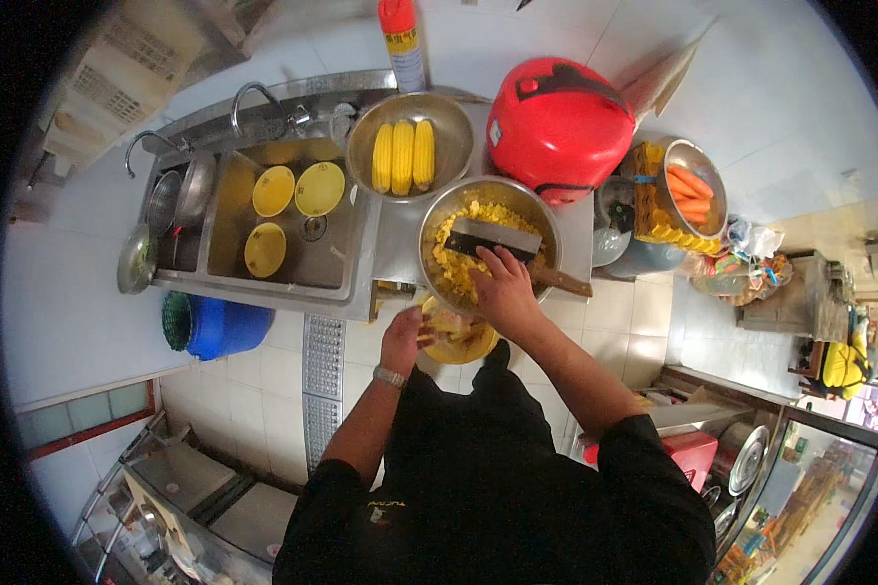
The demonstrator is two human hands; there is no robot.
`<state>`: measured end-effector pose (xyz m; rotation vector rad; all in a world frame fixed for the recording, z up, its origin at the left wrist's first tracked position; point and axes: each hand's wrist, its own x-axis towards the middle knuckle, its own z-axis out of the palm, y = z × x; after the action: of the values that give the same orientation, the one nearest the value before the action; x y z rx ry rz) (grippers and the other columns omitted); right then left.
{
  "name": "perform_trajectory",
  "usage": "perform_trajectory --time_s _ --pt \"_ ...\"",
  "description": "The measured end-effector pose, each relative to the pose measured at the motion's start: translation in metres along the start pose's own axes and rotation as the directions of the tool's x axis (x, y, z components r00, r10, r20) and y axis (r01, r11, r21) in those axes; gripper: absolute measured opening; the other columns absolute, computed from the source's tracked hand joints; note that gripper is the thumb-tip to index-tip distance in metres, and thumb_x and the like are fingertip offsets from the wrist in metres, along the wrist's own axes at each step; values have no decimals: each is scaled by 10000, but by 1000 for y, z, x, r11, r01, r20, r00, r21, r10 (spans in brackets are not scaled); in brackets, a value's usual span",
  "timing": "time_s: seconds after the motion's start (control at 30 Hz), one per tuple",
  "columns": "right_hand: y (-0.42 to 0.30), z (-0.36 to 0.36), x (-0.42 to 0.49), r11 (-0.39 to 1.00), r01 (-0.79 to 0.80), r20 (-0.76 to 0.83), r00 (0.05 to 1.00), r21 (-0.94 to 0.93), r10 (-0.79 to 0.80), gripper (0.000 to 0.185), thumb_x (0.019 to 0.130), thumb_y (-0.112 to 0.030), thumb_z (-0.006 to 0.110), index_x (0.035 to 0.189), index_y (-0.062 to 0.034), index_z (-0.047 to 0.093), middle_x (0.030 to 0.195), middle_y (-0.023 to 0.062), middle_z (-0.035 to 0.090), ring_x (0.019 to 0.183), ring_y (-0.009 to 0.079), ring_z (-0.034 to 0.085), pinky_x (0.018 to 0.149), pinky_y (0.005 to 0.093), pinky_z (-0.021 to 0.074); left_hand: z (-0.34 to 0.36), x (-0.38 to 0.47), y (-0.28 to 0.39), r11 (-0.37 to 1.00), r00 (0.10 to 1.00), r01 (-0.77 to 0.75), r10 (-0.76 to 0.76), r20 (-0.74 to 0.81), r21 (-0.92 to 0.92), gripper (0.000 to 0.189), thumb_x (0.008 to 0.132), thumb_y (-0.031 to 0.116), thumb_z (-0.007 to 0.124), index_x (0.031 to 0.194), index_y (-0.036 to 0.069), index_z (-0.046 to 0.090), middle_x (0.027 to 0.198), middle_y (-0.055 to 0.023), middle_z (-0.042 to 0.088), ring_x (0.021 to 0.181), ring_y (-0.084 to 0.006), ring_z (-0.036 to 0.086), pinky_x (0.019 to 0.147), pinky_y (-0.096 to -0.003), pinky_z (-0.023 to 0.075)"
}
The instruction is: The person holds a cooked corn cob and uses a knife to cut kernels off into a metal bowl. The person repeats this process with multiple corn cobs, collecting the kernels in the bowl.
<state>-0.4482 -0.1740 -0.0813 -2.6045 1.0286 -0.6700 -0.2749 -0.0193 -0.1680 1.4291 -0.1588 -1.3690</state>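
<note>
A steel bowl holds loose yellow corn kernels. Across the bowl lies a cleaver with a wooden handle, its handle end sticking out over the right rim. My right hand reaches in over the near rim, fingertips at the cleaver's blade; whether they grip it cannot be told. Just outside the bowl, at lower left, my left hand is blurred, its fingers apart with nothing seen in them, above a yellow bin. A second steel bowl behind holds three peeled corn cobs.
Left, a steel sink holds three yellow bowls under curved faucets. A red rice cooker and a spray can stand behind. Right, carrots fill a bowl beside a yellow basket. A blue bin and floor grate are below.
</note>
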Motion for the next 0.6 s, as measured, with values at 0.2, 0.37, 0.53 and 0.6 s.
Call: perform_trajectory --time_s 0.2,0.37,0.53,0.6 --pt "21 5 -40 895 -410 111 912 174 396 135 812 -96 655 925 -24 669 908 148 645 843 345 633 726 413 520 44 53 39 938 984 -175 155 89 298 326 963 203 555 1224 40 447 973 -110 611 741 -201 664 570 -340 592" --pt "15 -1 -80 516 -801 16 546 302 838 195 857 -167 681 926 14 658 799 146 685 718 227 666 690 326 529 51 35 53 894 984 -78 -1 176 442 260 954 136 531 1139 38 378 958 -147 602 782 -224 680 514 -325 588" --pt "11 2 -79 583 -794 -147 565 170 812 204 853 -180 688 921 4 635 854 167 648 791 325 642 724 400 503 65 43 30 912 939 -195 67 338 360 246 958 143 523 1030 18 324 849 -133 604 598 -242 684 458 -333 561" --pt "10 -4 -73 606 -793 -186 587 62 788 227 847 -185 691 923 14 614 848 171 616 791 349 620 723 414 492 78 42 7 926 951 -147 35 308 348 251 954 147 529 1020 11 329 853 -138 578 593 -248 682 463 -315 568"
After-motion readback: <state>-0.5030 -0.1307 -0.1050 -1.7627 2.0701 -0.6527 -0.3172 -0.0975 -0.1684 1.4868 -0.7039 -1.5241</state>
